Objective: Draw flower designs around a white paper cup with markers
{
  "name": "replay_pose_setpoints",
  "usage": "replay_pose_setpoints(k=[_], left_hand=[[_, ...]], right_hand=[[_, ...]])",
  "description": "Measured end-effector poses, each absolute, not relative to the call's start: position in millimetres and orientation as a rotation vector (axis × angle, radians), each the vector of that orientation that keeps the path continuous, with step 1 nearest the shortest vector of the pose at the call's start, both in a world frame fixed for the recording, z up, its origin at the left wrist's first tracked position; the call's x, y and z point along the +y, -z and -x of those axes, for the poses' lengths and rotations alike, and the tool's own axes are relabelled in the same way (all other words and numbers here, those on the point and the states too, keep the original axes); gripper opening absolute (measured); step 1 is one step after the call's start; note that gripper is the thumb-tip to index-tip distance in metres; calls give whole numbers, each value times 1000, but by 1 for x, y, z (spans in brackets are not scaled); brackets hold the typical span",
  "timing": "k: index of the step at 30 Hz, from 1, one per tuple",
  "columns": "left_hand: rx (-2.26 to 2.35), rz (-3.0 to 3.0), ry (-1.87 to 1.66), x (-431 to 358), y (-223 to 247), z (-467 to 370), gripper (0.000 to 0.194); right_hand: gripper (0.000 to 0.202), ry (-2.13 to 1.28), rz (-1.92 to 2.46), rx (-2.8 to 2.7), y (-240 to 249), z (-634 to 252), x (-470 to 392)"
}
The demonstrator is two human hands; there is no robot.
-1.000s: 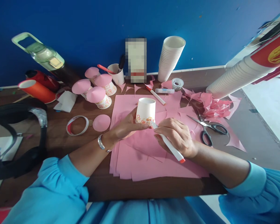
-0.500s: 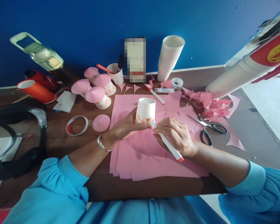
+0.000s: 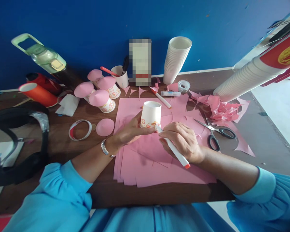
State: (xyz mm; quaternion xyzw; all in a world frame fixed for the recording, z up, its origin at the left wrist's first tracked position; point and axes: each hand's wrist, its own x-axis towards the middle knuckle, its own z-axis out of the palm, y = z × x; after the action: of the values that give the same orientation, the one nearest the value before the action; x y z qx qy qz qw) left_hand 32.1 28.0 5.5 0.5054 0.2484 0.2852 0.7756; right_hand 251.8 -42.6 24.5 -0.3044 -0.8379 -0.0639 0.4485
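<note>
My left hand [image 3: 132, 130] is closed round the lower part of a white paper cup [image 3: 151, 112], held upright over the pink paper sheets [image 3: 145, 170]. Orange and red flowers are drawn along the cup's lower edge. In my right hand [image 3: 183, 140] is a white marker pen [image 3: 176, 153] with an orange end. Its tip meets the cup low on the right side, by the drawn flowers; my left thumb lies just beside it. The fingers behind the cup are hidden.
Pink-capped decorated cups [image 3: 107, 105] and a pink cone [image 3: 105, 127] stand left. Scissors [image 3: 214, 130] and pink scraps [image 3: 223, 109] lie right. Behind are a cup stack [image 3: 177, 58], a tape roll [image 3: 183, 86], a glue stick [image 3: 170, 93] and a bottle [image 3: 48, 59]. Headphones [image 3: 44, 129] rest far left.
Almost nothing differs. Both hands, the cup and the marker pen keep nearly the same position, and the whole view has shifted very slightly.
</note>
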Motion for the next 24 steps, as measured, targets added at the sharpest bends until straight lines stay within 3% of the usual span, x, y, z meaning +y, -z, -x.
replay_pose_setpoints(k=[9, 24], left_hand=[[541, -1092, -611, 28, -9, -33, 48], [526, -1070, -632, 27, -13, -36, 46]], right_hand=[[18, 182, 756, -2066, -25, -250, -43], [17, 176, 760, -2060, -26, -251, -44]])
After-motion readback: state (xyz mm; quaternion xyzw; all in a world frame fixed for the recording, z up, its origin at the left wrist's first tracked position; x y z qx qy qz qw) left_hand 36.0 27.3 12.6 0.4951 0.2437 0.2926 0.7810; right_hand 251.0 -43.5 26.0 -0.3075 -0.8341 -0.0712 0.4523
